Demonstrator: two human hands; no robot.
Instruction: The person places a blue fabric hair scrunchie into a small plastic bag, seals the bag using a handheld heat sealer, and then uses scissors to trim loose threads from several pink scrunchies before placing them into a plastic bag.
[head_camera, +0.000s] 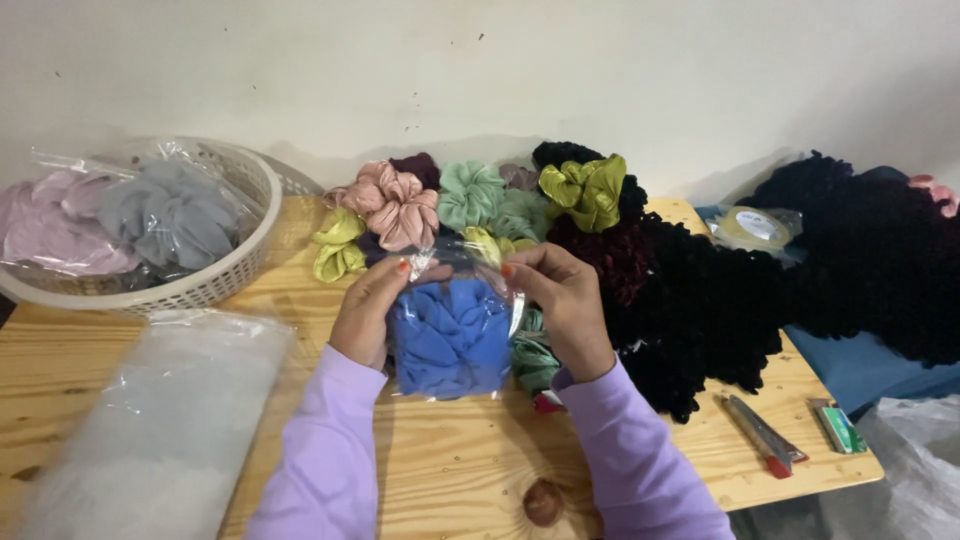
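- Left hand (368, 312) pinches the top left edge of a clear plastic bag (452, 335), thumb and fingers closed on the film; lilac sleeve runs off the bottom edge.
- Right hand (562, 300) pinches the top right edge of the same bag, fingers curled shut on it; the palm side is hidden from here.
- Bag is held upright just above the pale wooden table (450, 470), centre of view, with a blue fabric scrunchie (450, 340) inside; whether the bag mouth is sealed or open, can't tell.
- Behind the bag, a pile of loose scrunchies: pink satin scrunchie (398, 205), mint green scrunchie (470, 192), olive green scrunchie (585, 190), yellow-green scrunchie (338, 245); several more are half buried, colours hard to make out.
- A teal scrunchie (533, 360) is mostly hidden behind the right wrist.
- Big heap of black ruffled fabric (720, 300) on the right, running off frame; single pieces can't be told apart.
- White plastic basket (215, 285) on the left holds bagged grey and lilac scrunchies; cut off at the left edge.
- Stack of clear plastic bags (150, 420) bottom left, blurry, cut off below.
- Red-tipped utility knife (760, 435) and small green box (838, 428) near the right table edge.
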